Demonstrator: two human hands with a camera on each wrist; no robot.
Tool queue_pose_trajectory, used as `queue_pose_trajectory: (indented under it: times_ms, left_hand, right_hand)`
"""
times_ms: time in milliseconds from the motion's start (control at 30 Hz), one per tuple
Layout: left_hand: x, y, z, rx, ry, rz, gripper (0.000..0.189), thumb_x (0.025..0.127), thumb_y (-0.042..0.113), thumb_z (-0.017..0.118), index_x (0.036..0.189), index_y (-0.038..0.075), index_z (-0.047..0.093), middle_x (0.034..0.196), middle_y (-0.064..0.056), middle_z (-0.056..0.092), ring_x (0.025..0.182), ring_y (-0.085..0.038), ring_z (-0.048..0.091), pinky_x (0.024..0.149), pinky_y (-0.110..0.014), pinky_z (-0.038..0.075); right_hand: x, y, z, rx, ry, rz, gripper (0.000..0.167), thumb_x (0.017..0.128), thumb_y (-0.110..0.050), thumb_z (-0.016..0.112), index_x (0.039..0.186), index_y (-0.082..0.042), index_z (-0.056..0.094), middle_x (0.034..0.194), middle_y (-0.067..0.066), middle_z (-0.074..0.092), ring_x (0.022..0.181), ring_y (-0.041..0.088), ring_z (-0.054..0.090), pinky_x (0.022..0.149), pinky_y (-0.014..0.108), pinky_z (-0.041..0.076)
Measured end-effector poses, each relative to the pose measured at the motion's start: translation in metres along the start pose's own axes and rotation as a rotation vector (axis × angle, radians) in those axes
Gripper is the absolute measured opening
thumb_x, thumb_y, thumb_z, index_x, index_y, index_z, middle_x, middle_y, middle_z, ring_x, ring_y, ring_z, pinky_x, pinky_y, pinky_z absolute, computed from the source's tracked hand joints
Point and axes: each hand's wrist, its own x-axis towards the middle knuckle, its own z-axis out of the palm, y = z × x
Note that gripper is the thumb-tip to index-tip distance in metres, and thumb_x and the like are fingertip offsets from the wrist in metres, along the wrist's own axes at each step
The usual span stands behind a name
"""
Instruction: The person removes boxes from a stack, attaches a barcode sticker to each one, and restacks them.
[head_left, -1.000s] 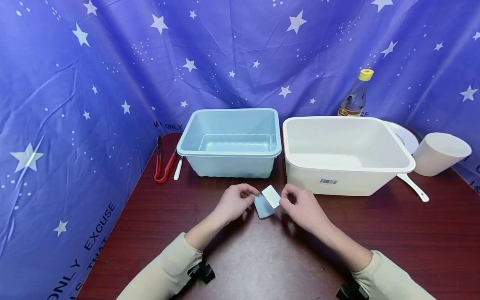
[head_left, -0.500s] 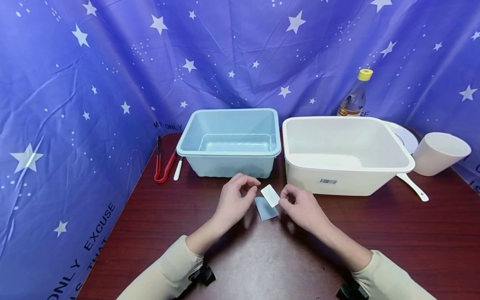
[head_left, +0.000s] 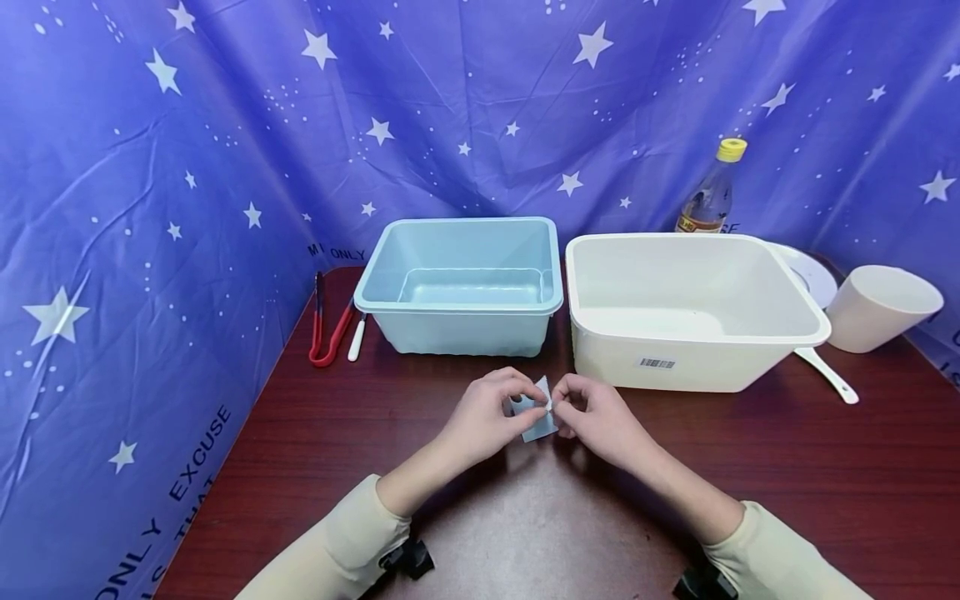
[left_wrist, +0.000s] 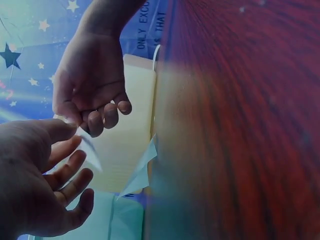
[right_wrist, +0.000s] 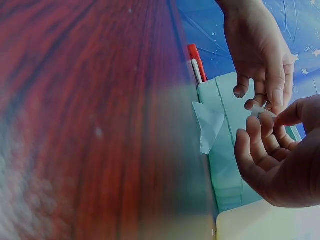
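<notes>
My left hand (head_left: 491, 417) and right hand (head_left: 603, 417) meet fingertip to fingertip, low over the table. Between them is a small thin white rectangular sheet (left_wrist: 90, 152), mostly hidden by fingers in the head view. The right thumb and index finger pinch one edge of it. My left thumb and index finger close on it right beside them, the other left fingers loosely bent. Just below, a blue-grey square sheet (head_left: 540, 431) lies on the table, bent, with a raised edge in the right wrist view (right_wrist: 209, 127). Neither hand seems to touch it.
A light blue bin (head_left: 459, 329) and a white bin (head_left: 690, 367) stand behind the hands. Red-handled tongs (head_left: 324, 354) and a white handle (head_left: 357, 340) lie left. At right are a bottle (head_left: 708, 196), a white plate (head_left: 813, 275), a white cup (head_left: 881, 312) and another white handle (head_left: 828, 375).
My left hand let go of the blue-grey sheet, lifted away, then came right to the white sheet. The white sheet has turned more edge-on. My right hand has barely moved.
</notes>
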Motion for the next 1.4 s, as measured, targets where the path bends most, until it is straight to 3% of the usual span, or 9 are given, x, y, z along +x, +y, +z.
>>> queue_pose_trajectory:
  times_ms: [67,300,500,700,867,1000,1233,1400]
  left_hand:
    - [0.0002,-0.0001,0.0005,0.0,-0.009,-0.005,0.01,0.087,0.015,0.081,0.097,0.014,0.078,0.097,0.008,0.067,0.084,-0.018,0.061,0.063,-0.024,0.05]
    - [0.0002,-0.0023,0.0013,-0.059,0.028,-0.003,0.013,0.084,0.013,0.083,0.095,0.013,0.077,0.093,0.004,0.069,0.083,-0.017,0.062,0.064,-0.032,0.053]
    - [-0.0008,-0.0024,0.0009,-0.111,0.053,-0.065,0.013,0.083,0.009,0.082,0.094,0.013,0.075,0.088,0.0,0.07,0.075,-0.011,0.061,0.064,-0.023,0.05]
    - [0.0,-0.0021,0.0009,-0.138,0.084,-0.121,0.01,0.085,0.009,0.081,0.092,0.015,0.075,0.084,0.009,0.07,0.077,-0.006,0.062,0.066,-0.025,0.051]
    - [0.0005,-0.0024,0.0009,-0.159,0.088,-0.165,0.004,0.089,0.013,0.078,0.092,0.014,0.076,0.083,0.013,0.07,0.068,-0.006,0.06,0.064,-0.024,0.051]
    - [0.0011,-0.0027,-0.0011,-0.191,0.098,-0.189,0.005,0.09,0.015,0.077,0.093,0.011,0.076,0.083,0.011,0.071,0.066,-0.01,0.06,0.062,-0.024,0.05]
    - [0.0031,-0.0064,-0.0032,-0.24,0.131,-0.221,0.007,0.091,0.015,0.076,0.093,0.008,0.076,0.081,0.008,0.07,0.065,-0.009,0.06,0.06,-0.025,0.051]
    - [0.0032,-0.0071,-0.0029,-0.292,0.13,-0.238,0.006,0.092,0.014,0.075,0.093,0.009,0.075,0.081,0.005,0.069,0.062,-0.01,0.058,0.055,-0.024,0.05]
  right_hand:
    - [-0.0001,-0.0004,0.0,0.026,-0.015,-0.009,0.008,0.095,-0.002,0.056,0.089,-0.006,0.061,0.074,0.007,0.062,0.065,0.022,0.062,0.063,0.032,0.054]
    - [0.0002,0.001,0.0017,0.111,-0.054,-0.035,0.008,0.099,-0.005,0.059,0.093,-0.001,0.061,0.076,0.01,0.062,0.066,0.025,0.064,0.064,0.035,0.057]
    - [0.0005,0.0003,0.0039,0.177,-0.081,-0.054,0.01,0.101,-0.007,0.059,0.096,0.002,0.061,0.078,0.012,0.061,0.066,0.024,0.063,0.064,0.035,0.058]
    - [0.001,0.001,0.0041,0.183,-0.084,-0.077,0.009,0.101,-0.005,0.057,0.102,0.002,0.063,0.079,0.013,0.06,0.067,0.022,0.061,0.064,0.038,0.058]
    - [0.001,0.0017,0.0033,0.175,-0.084,-0.087,0.011,0.102,-0.005,0.057,0.106,0.004,0.062,0.079,0.013,0.06,0.067,0.022,0.06,0.064,0.038,0.058]
    - [0.001,0.002,0.0017,0.132,-0.033,-0.092,0.013,0.102,-0.009,0.06,0.103,0.003,0.064,0.077,0.011,0.06,0.066,0.023,0.06,0.063,0.036,0.057]
    - [0.0028,0.0024,-0.0014,0.03,0.149,-0.019,0.012,0.099,-0.013,0.066,0.106,-0.004,0.063,0.083,0.013,0.065,0.063,0.024,0.061,0.059,0.033,0.054]
    - [0.004,0.0036,-0.0016,0.018,0.196,-0.024,0.01,0.098,-0.011,0.068,0.104,-0.004,0.063,0.082,0.012,0.065,0.064,0.029,0.062,0.058,0.029,0.052]
